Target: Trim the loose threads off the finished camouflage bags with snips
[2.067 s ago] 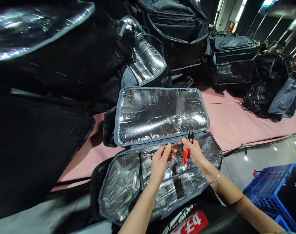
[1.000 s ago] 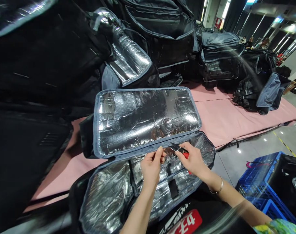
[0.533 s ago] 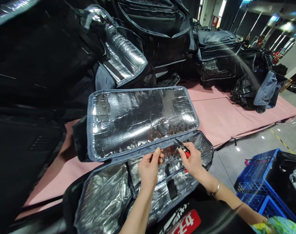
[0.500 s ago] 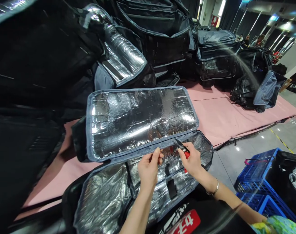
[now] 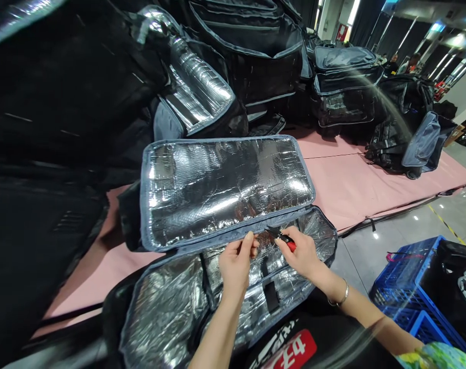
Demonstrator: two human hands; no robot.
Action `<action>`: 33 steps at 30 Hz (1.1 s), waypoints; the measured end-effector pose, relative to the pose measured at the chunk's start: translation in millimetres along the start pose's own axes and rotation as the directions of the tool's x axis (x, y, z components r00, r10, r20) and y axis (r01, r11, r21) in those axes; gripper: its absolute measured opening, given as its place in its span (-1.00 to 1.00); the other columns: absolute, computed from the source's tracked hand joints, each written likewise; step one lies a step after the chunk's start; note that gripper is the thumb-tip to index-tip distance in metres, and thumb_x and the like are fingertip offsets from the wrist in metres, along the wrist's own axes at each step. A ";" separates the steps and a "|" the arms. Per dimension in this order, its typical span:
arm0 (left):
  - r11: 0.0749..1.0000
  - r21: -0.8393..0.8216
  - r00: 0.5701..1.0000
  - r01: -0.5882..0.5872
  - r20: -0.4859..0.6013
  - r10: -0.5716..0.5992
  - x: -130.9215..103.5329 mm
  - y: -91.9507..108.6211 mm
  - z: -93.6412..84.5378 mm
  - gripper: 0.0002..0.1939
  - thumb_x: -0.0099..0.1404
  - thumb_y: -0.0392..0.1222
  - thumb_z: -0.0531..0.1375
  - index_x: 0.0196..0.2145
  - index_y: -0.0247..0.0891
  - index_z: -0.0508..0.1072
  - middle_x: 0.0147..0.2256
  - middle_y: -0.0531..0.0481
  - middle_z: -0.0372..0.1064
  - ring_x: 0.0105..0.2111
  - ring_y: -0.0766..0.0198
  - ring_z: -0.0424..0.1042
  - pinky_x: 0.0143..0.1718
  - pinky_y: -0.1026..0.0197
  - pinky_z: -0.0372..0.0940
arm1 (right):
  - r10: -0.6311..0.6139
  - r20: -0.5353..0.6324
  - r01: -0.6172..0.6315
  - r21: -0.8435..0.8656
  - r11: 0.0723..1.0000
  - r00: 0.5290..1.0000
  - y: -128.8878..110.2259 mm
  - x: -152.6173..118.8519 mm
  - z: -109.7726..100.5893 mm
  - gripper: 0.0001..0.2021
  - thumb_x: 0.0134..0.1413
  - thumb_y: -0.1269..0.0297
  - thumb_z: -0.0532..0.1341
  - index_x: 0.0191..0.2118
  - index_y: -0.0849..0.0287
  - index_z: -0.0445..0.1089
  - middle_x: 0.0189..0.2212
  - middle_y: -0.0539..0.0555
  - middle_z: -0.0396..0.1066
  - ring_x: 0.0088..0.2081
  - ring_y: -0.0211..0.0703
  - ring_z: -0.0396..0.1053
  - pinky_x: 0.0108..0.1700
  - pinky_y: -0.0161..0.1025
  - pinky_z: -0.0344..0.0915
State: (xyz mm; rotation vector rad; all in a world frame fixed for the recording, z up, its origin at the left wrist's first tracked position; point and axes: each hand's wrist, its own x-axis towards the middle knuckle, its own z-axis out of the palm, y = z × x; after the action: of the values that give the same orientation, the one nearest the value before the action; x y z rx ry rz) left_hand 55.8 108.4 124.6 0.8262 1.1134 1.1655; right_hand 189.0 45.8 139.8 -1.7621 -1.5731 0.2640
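Observation:
A black bag with silver foil lining [image 5: 160, 302] lies open in front of me, its foil-lined lid [image 5: 225, 189] raised and edged in grey-blue binding. My left hand [image 5: 236, 261] pinches the grey-blue edge strip [image 5: 217, 238] between lid and body, thumb on top. In my right hand [image 5: 300, 252] are small black thread snips with a red part [image 5: 281, 236]. Their blades point left, close to the strip and just right of my left fingertips. Whether the blades touch a thread is too small to tell.
Black bags [image 5: 263, 77] are piled behind, and a large one [image 5: 44, 102] fills the left side. Pink sheeting [image 5: 340, 179] covers the work surface. Blue crates [image 5: 405, 271] stand at the lower right. People are far back.
My right hand has brought the snips left and slightly down, nearer my left fingertips. My left hand keeps its pinch on the strip. The whole view has shifted slightly.

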 end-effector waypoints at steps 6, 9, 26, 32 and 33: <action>1.000 0.018 1.000 -0.016 0.011 0.016 0.9 -2.7 -2.7 -0.64 -0.04 0.07 0.30 -0.51 -0.34 0.45 -0.60 0.05 0.31 -0.63 0.43 0.17 -0.60 0.32 0.09 | -0.074 0.132 0.079 -0.032 0.996 0.988 -8.1 12.3 -3.0 -0.76 0.19 0.13 0.04 -0.18 0.15 0.33 -0.39 0.05 0.47 -0.35 -0.15 0.42 -0.33 -0.32 0.25; 0.999 0.028 1.000 -0.023 0.019 0.022 1.2 -3.1 -3.4 -0.64 -0.04 0.08 0.29 -0.52 -0.33 0.45 -0.60 0.05 0.32 -0.63 0.42 0.17 -0.59 0.31 0.10 | -0.104 0.139 0.112 -0.050 0.992 0.985 -6.6 14.3 -0.9 -0.75 0.20 0.14 0.03 -0.16 0.16 0.33 -0.36 0.07 0.47 -0.33 -0.16 0.42 -0.31 -0.32 0.26; 1.000 0.027 0.999 -0.003 0.046 0.002 -1.2 3.1 -2.4 -0.62 -0.03 0.10 0.28 -0.51 -0.34 0.43 -0.58 0.04 0.31 -0.62 0.41 0.17 -0.59 0.31 0.09 | -0.101 0.072 0.101 0.014 0.995 0.992 -3.3 10.3 1.2 -0.74 0.21 0.14 0.01 -0.20 0.17 0.34 -0.42 0.05 0.44 -0.41 -0.20 0.40 -0.37 -0.33 0.24; 0.999 0.032 0.999 -0.004 0.052 0.002 0.4 3.6 -1.5 -0.60 -0.03 0.12 0.27 -0.47 -0.33 0.44 -0.57 0.05 0.31 -0.62 0.40 0.17 -0.58 0.30 0.08 | -0.084 0.086 0.076 0.088 0.993 0.993 -3.3 11.8 -5.3 -0.75 0.20 0.14 0.02 -0.22 0.15 0.35 -0.40 0.03 0.44 -0.40 -0.22 0.39 -0.35 -0.34 0.25; 0.999 0.037 0.998 0.000 0.061 -0.002 0.0 4.2 -2.0 -0.60 -0.03 0.12 0.27 -0.46 -0.32 0.45 -0.57 0.05 0.31 -0.62 0.40 0.17 -0.57 0.30 0.09 | -0.060 0.062 0.053 0.109 0.993 0.996 -2.5 13.1 -7.0 -0.75 0.19 0.12 0.04 -0.22 0.16 0.34 -0.41 0.02 0.43 -0.41 -0.23 0.38 -0.36 -0.34 0.25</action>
State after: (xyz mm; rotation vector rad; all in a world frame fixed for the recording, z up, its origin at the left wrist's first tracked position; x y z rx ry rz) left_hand 52.8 109.2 128.0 0.8838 1.0871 1.1144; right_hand 194.2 55.0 150.4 -1.6389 -1.6226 0.3747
